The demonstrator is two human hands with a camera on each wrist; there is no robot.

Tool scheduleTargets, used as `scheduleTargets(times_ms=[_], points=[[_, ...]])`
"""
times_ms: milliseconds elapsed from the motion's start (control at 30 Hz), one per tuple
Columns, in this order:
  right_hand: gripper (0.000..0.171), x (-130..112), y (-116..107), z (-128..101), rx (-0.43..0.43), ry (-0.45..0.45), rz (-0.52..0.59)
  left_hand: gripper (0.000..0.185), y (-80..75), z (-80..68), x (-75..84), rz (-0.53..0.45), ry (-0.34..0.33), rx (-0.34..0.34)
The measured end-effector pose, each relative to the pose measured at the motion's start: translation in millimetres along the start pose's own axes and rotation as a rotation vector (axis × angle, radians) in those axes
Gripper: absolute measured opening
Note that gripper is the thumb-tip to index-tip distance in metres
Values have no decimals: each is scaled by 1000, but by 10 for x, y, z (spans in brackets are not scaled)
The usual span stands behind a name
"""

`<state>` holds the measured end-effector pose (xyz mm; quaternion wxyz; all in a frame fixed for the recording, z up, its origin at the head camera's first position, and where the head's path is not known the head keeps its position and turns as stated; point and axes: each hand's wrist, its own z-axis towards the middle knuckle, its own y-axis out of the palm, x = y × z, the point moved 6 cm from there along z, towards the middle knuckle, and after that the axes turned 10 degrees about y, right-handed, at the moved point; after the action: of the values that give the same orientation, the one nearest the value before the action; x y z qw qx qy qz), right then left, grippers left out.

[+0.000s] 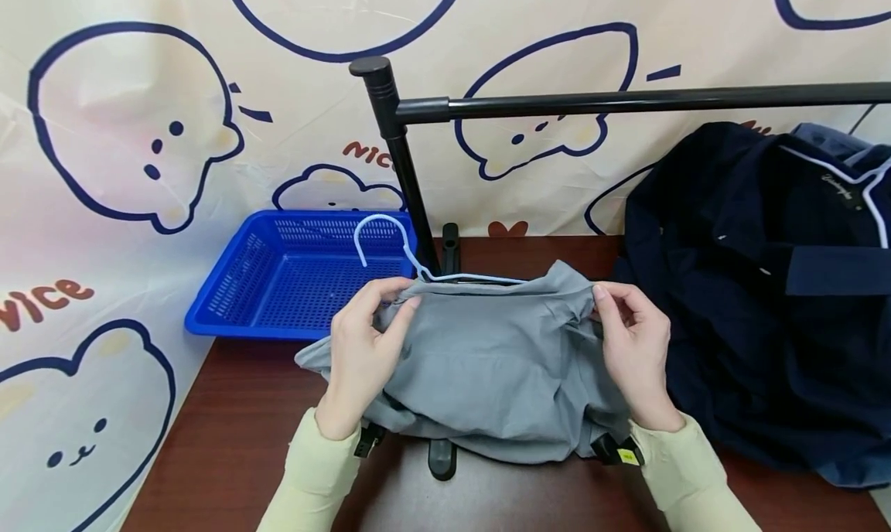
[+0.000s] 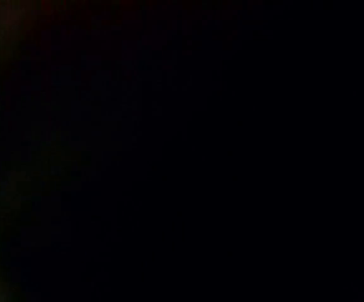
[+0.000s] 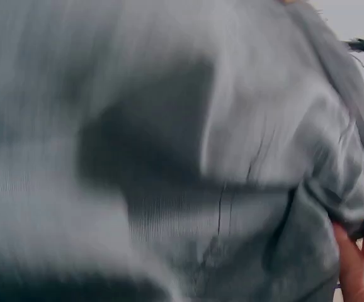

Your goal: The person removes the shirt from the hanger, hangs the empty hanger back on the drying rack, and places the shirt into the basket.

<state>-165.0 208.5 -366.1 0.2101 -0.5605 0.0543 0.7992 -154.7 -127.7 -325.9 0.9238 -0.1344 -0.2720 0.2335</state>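
A grey garment [image 1: 487,362] hangs bunched between my two hands in the head view, with a light blue hanger [image 1: 411,246] behind its upper edge. The hanger's hook and part of its bar show; cloth covers the rest. My left hand [image 1: 365,346] pinches the garment's upper edge on the left, thumb in front. On the right, my right hand [image 1: 635,350] pinches the same edge near its corner. Folds of the garment [image 3: 169,126] fill most of the right wrist view, with the right hand's fingers [image 3: 358,270] at its edge. The left wrist view is almost black.
A blue plastic basket [image 1: 230,284] stands on the brown table [image 1: 188,447] at left. Behind the garment rises a black clothes rack [image 1: 411,184], its rail running right. Dark navy clothing [image 1: 724,300] with a white hanger [image 1: 879,199] is at right. A patterned sheet [image 1: 278,91] covers the back.
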Motion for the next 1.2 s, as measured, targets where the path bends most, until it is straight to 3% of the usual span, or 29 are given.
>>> scheduleTargets(times_ms=[100,167,333,533,667,1200], points=[[19,114,46,11,-63,174,215,22,-24,-2,-20,-22,-21,12],[20,156,55,14,-97,231,223,22,-44,-11,-46,-31,-41,23],[17,164,26,36,-126,218,96,23,-59,-39,-96,-30,-80,23],[22,168,129,11,-198,290,334,24,-33,-33,-63,-19,-38,45],[18,150,202,-49,-215,259,375,24,-42,-32,-59,-23,-20,69],[8,172,301,-145,-188,126,224,22,-24,-33,-70,-11,-21,116]])
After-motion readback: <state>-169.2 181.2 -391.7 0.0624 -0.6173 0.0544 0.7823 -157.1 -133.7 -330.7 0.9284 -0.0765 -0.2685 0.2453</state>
